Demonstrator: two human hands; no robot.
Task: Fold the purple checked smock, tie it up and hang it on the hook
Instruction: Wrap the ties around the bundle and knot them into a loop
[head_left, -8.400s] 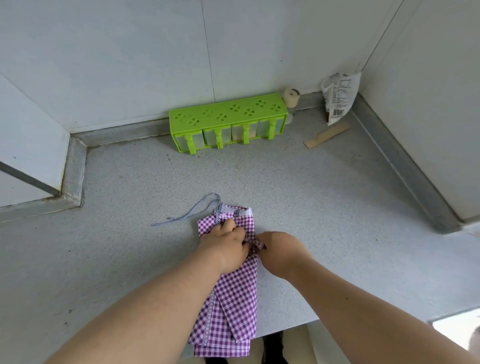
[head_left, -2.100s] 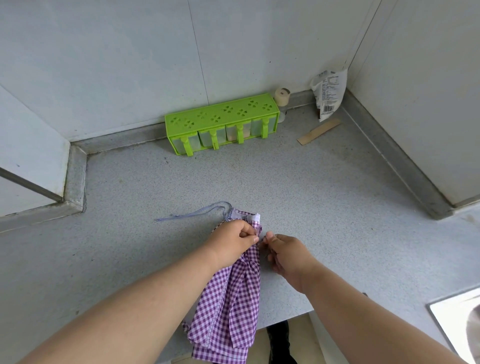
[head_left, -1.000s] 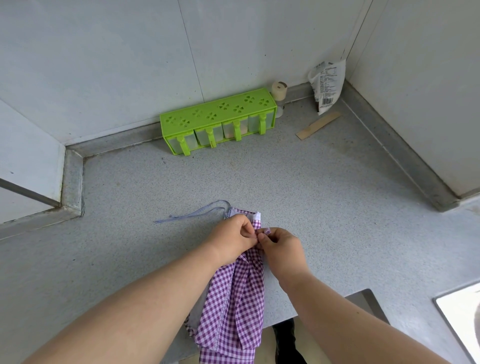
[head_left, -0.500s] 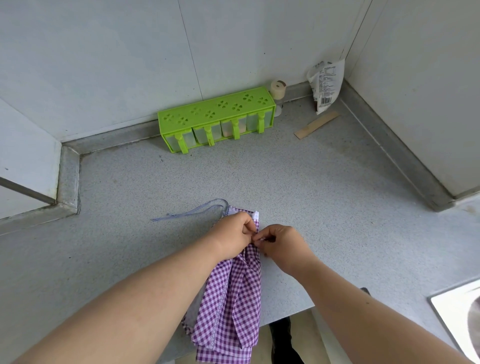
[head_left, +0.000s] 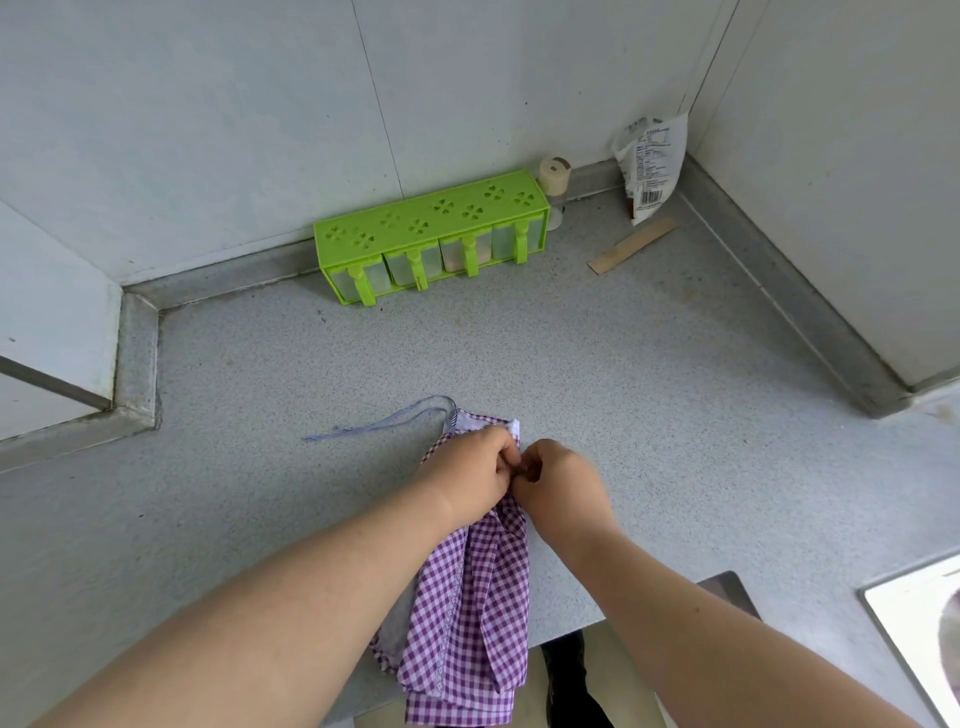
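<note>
Smock (head_left: 467, 613) lies folded into a narrow strip at the counter (head_left: 649, 415) edge, tail hanging over. Left hand (head_left: 470, 480) and right hand (head_left: 563, 486) meet knuckle to knuckle at its top, fingers curled tight, likely on a tie for knotting; the tie itself is hidden. A loose strap (head_left: 379, 423) trails left.

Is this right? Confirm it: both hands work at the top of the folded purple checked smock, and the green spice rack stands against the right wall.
Not quite. The head view shows the green spice rack against the back wall, not the right one. The rest holds: left hand and right hand meet at the top of the purple checked smock.
</note>
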